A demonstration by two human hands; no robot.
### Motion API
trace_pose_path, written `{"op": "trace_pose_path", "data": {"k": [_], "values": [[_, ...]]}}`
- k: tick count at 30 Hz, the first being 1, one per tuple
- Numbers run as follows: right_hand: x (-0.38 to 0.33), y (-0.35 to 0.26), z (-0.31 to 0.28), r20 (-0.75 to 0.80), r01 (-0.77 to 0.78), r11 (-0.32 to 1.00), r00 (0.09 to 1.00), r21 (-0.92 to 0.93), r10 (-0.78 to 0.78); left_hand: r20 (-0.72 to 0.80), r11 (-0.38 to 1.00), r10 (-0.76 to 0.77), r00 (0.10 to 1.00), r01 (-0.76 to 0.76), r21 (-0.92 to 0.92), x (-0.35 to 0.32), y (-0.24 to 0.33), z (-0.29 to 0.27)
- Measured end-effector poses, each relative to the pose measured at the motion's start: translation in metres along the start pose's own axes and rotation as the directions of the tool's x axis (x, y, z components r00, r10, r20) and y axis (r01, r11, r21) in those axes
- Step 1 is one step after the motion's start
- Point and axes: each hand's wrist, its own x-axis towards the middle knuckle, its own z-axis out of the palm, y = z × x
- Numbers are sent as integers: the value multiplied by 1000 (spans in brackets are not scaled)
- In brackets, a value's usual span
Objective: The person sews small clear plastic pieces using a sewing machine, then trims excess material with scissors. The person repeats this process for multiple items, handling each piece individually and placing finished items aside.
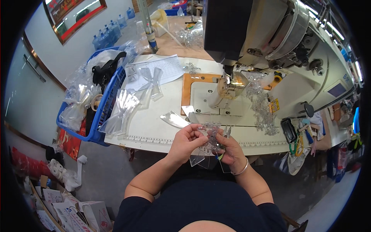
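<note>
Over the front edge of the sewing machine table, my left hand (183, 144) pinches a crumpled clear plastic piece (210, 133) between thumb and fingers. My right hand (232, 150), with a bangle at its wrist, is closed on the same piece from the other side. A small pointed metal tool, seemingly thread snips (227, 132), pokes up from the right hand; a bit of green and blue shows under its palm. Flat clear panels hang below the hands. Just beyond the left hand, more cut clear plastic pieces (174, 119) lie on the table.
Behind my hands stands the sewing machine (232, 87), with clear scraps (262, 104) heaped at its right. Clear plastic pieces (123, 108) and a paper sheet (166, 69) lie left, beside a full blue basket (101, 116). Scissors (296, 147) hang at the right edge.
</note>
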Motion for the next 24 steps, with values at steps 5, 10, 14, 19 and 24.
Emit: {"op": "trace_pose_path", "data": {"k": [5,10,14,19,24], "values": [[0,-2,2,-6,-30,1000,1000,6,30,-13,995,22,1000,-21,99,0,0,2],[-2,-1,1,2,-27,1000,1000,4,27,-45,976,87,995,-76,203,1,-4,3],[-2,-2,5,-12,-25,1000,1000,-4,25,-61,974,124,990,-110,200,-2,-4,7],[-1,1,-1,-3,-34,999,999,2,34,-91,973,135,987,-115,198,-2,-7,8],[-3,2,2,-45,-43,999,998,-9,42,-77,960,144,986,-121,252,-4,-7,7]]}}
